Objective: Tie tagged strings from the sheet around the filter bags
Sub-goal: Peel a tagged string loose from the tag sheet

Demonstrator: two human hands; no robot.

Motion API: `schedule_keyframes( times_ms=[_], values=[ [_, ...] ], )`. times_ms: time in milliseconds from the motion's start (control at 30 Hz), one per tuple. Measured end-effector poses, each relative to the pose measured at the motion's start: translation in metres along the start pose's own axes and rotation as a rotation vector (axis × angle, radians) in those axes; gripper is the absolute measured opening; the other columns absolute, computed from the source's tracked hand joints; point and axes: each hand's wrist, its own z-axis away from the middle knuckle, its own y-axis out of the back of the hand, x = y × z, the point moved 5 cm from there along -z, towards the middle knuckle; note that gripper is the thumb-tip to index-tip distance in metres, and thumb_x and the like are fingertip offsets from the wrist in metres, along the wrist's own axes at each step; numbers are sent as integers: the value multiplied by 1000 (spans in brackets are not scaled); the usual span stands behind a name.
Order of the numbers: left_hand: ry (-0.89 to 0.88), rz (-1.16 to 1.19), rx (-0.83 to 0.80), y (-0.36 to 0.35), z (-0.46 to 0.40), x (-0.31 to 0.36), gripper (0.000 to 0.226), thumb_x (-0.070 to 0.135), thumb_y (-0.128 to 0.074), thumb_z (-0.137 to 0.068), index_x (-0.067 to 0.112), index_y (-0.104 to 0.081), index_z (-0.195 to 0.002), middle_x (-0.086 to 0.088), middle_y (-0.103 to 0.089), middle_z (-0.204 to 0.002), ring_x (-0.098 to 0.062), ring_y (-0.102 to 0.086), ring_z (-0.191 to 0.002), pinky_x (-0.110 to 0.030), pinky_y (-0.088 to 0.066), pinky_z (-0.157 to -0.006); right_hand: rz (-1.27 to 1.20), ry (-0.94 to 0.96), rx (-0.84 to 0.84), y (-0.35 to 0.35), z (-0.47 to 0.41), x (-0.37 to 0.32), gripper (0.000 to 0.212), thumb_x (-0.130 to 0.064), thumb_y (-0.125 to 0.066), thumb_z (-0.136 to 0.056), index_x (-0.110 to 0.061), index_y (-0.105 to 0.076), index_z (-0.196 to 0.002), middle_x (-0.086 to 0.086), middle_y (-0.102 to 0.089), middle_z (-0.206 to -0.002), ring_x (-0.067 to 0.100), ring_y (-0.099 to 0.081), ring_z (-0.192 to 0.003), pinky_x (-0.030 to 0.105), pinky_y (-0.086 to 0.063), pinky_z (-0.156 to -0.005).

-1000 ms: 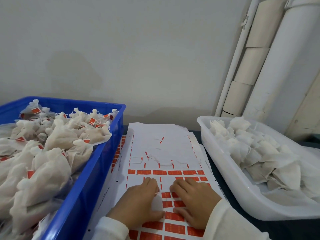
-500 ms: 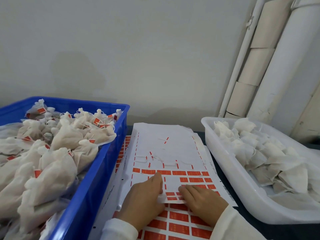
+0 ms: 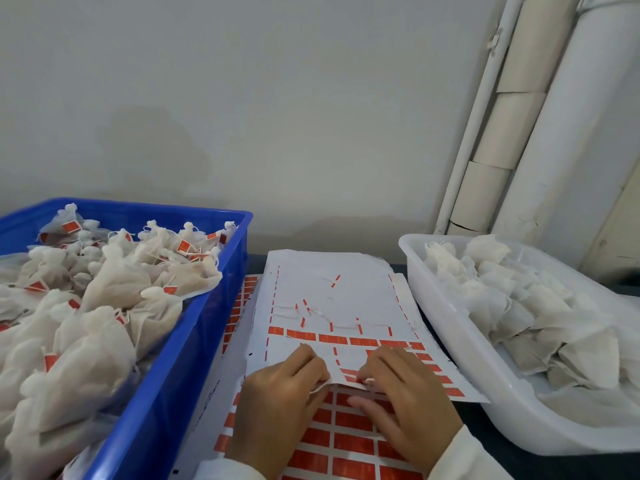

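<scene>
A white sheet (image 3: 332, 292) with rows of red tags and thin strings lies between two bins, on top of another tag sheet (image 3: 346, 441). My left hand (image 3: 277, 407) pinches the top sheet's torn near edge. Beside it my right hand (image 3: 405, 400) pinches a red tag (image 3: 349, 375) at that same edge. Tied filter bags with red tags (image 3: 86, 306) fill the blue bin (image 3: 194, 341) on the left. Untied white filter bags (image 3: 526, 306) lie in the white bin (image 3: 450, 327) on the right.
A pale wall stands close behind the bins. White pipes and cardboard rolls (image 3: 502, 133) lean in the right corner. The dark table top (image 3: 485, 431) shows between the sheets and the white bin.
Both hands went from lying flat on the tag rows to pinching at the top sheet's near edge, which now lifts slightly. The camera view shifted a little.
</scene>
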Motion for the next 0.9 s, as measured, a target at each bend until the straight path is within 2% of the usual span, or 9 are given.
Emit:
schedule_keyframes(
  times_ms=[133, 233, 300, 367, 467, 600, 733, 833, 900],
  values=[
    [-38, 4, -8, -4, 1, 4, 16, 32, -75, -61, 21, -74, -73, 9, -71, -75, -2, -66, -57, -16, -56, -55, 59, 10, 113, -6, -3, -11, 60, -36, -15, -102, -20, -65, -73, -7, -64, -71, 5, -58, -60, 10, -46, -61],
    [-46, 22, -11, -5, 1, 5, 16, 31, -74, -62, 20, -74, -74, 9, -72, -76, -2, -67, -59, -16, -56, -57, 83, 9, 135, -10, 0, -11, 60, -36, -17, -102, -17, -67, -73, -4, -66, -71, 8, -61, -60, 14, -50, -59],
    [-61, 33, 1, -6, 1, 5, 15, 33, -70, -71, 20, -74, -75, 9, -72, -77, -2, -67, -60, -15, -56, -59, 99, 0, 159, -11, 2, -10, 59, -37, -19, -101, -17, -68, -75, -3, -68, -72, 9, -64, -61, 16, -52, -61],
    [-76, 41, 25, -5, 0, 6, 34, 41, -52, -88, 19, -74, -75, 9, -72, -77, -1, -66, -60, -14, -55, -60, 95, -33, 164, -11, 3, -9, 60, -38, -21, -101, -16, -70, -75, -2, -69, -74, 9, -65, -62, 18, -53, -63],
    [-87, 53, 75, -4, 0, 7, 51, 47, -38, -93, 18, -74, -73, 8, -71, -73, -1, -65, -58, -12, -53, -61, 58, -96, 150, -9, 1, -11, 58, -40, -23, -99, -17, -70, -75, -4, -68, -74, 8, -64, -63, 16, -52, -64],
    [-97, 57, 69, -6, 0, 9, 44, 44, -45, -90, 17, -74, -72, 8, -70, -70, 0, -65, -57, -12, -54, -61, -295, -260, 119, -11, 3, -8, 37, -48, -38, -93, -21, -59, -78, -12, -60, -76, 4, -57, -66, 14, -51, -61],
    [-109, 64, 22, -9, 3, 8, 29, 40, -58, -81, 18, -75, -75, 8, -70, -71, -1, -65, -59, -17, -57, -57, -581, -522, 25, -18, 3, 1, 37, -62, -43, -79, -29, -59, -80, -18, -59, -79, 3, -55, -81, 15, -46, -71],
    [-124, 49, 9, -10, 4, 8, 35, 42, -51, -85, 19, -75, -77, 8, -71, -73, -1, -65, -60, -17, -57, -58, -698, -598, -12, -22, 3, 2, 34, -58, -53, -72, -27, -64, -78, -14, -63, -76, 3, -57, -77, 16, -47, -71],
    [-132, 52, 3, -10, 5, 8, 36, 42, -50, -86, 19, -75, -76, 8, -71, -72, -1, -65, -60, -16, -56, -59, -777, -666, -56, -26, 4, 3, 21, -45, -64, -76, -24, -66, -77, -10, -65, -75, 5, -59, -74, 17, -49, -70]
  ],
)
